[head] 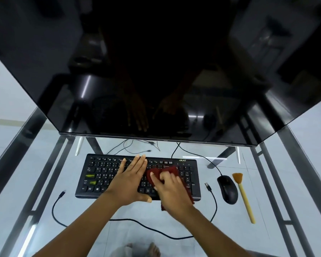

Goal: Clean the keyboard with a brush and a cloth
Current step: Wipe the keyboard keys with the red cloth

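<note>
Glass tabletop (44, 182) carries everything, with a loose black cable (137, 222) curling nearest the person. Just beyond it, the right hand (171, 190) is bunched around a dark red cloth (171, 170), fingers curled onto it and pressing it to the keys at the right-centre of the keyboard (100, 175); a tail of cloth hangs off the near edge at about 5 o'clock from the hand. The left hand (131, 178) lies flat and open on the middle keys, fingers spread toward 12 o'clock, holding nothing, apparently steadying the board.

At 3 o'clock from the keyboard sits a mouse (227, 189), and just past it the brush (244, 196) lies on the glass, bristles pointing toward 12 o'clock, well apart from either hand. Farthest off, a dark monitor (156, 71) looms overhead.

By my reading, brushing is likely finished, since the brush is set aside, and the wiping stage is under way. The left half and number pad still look unwiped.
</note>
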